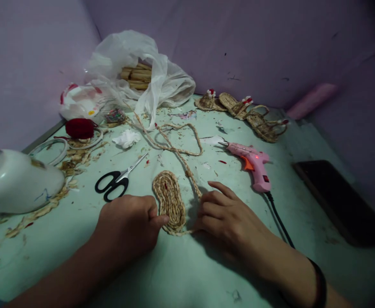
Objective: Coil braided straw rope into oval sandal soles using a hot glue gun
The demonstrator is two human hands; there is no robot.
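A flat oval sole coiled from braided straw [172,201] lies on the pale green table between my hands. My left hand [131,222] is closed on its left edge, the thumb resting on top near the lower end. From the sole's lower end the loose straw braid [187,167] runs to my right hand [222,214], whose fingers are closed round it. Beyond that hand the braid goes up the table and loops back on itself. Black-handled scissors [117,182] lie partly open just past my left hand.
A pink glue gun [250,162] with a lit red light lies at the right, its cord running forward. Beyond it is a dark phone [341,196]. Small woven sandals [239,107], a plastic bag [162,72] of straw, red yarn [80,128] and a white bottle [17,182] stand around.
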